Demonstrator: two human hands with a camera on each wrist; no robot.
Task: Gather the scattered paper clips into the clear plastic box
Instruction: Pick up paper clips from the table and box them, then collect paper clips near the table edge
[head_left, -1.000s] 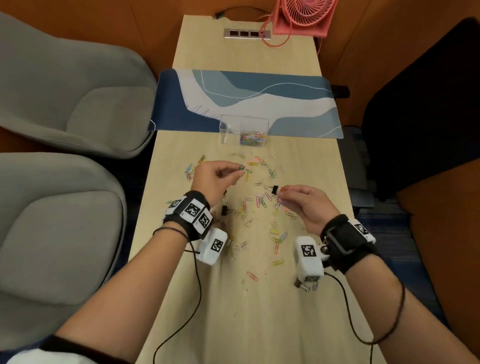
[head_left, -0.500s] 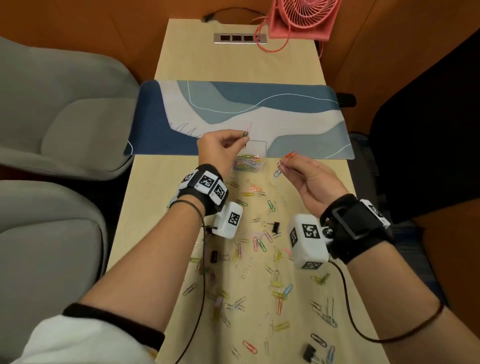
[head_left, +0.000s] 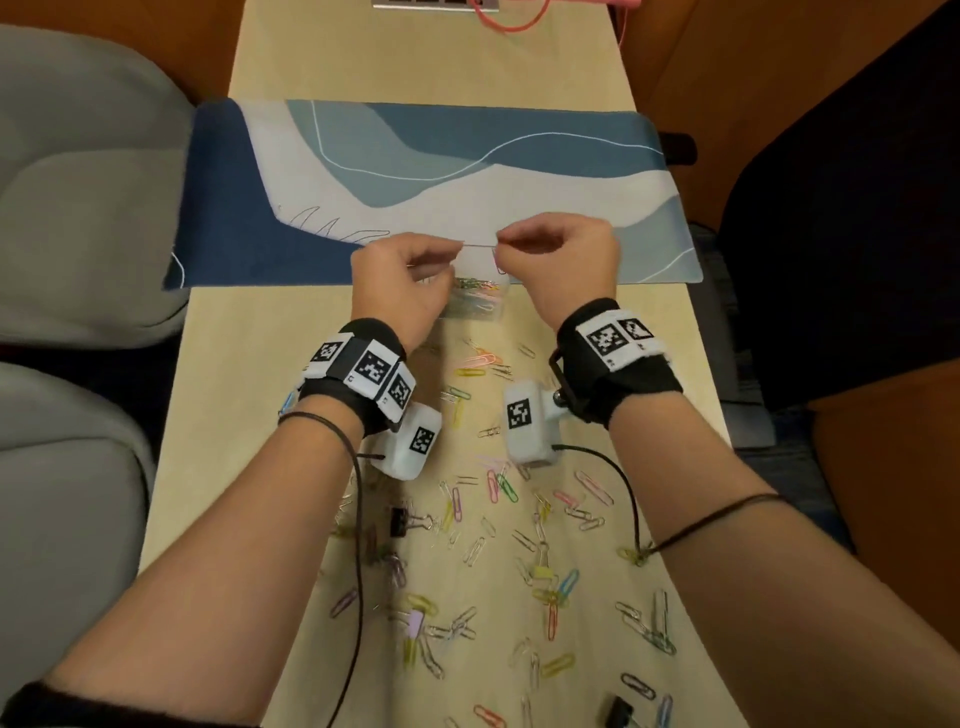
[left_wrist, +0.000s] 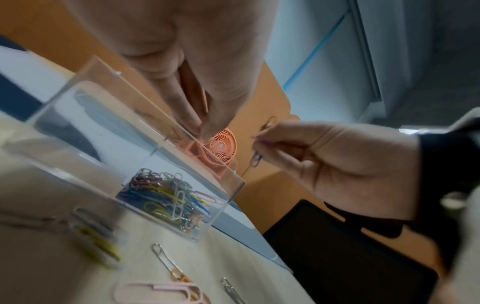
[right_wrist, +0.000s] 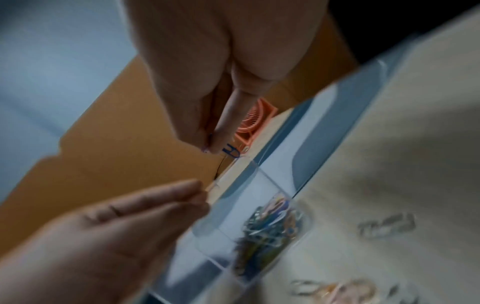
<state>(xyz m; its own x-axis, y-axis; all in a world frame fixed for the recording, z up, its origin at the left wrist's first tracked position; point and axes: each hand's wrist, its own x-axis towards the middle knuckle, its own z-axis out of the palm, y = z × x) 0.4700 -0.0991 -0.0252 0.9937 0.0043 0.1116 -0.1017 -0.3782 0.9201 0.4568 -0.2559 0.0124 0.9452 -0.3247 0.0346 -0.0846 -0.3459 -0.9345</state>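
The clear plastic box (head_left: 491, 312) stands at the near edge of the desk mat, with a pile of coloured paper clips (left_wrist: 166, 195) in one end. Both hands hover just above it. My left hand (head_left: 453, 250) pinches its fingertips (left_wrist: 201, 131) together at the box's rim, around what looks like a thin orange clip. My right hand (head_left: 500, 248) pinches a blue paper clip (right_wrist: 231, 153) that dangles over the box. Many more clips (head_left: 550, 592) lie scattered on the wooden table (head_left: 234, 389) below my wrists.
A blue and white desk mat (head_left: 415, 171) crosses the table behind the box. Two black binder clips (head_left: 400, 521) (head_left: 618, 712) lie among the scattered clips. Grey chairs (head_left: 78, 208) stand to the left, a black chair (head_left: 857, 208) to the right. A pink fan (left_wrist: 221, 148) sits at the table's far end.
Both hands rose from the scattered clips and travelled forward to the box, each with a clip. Their fingertips now nearly meet above it.
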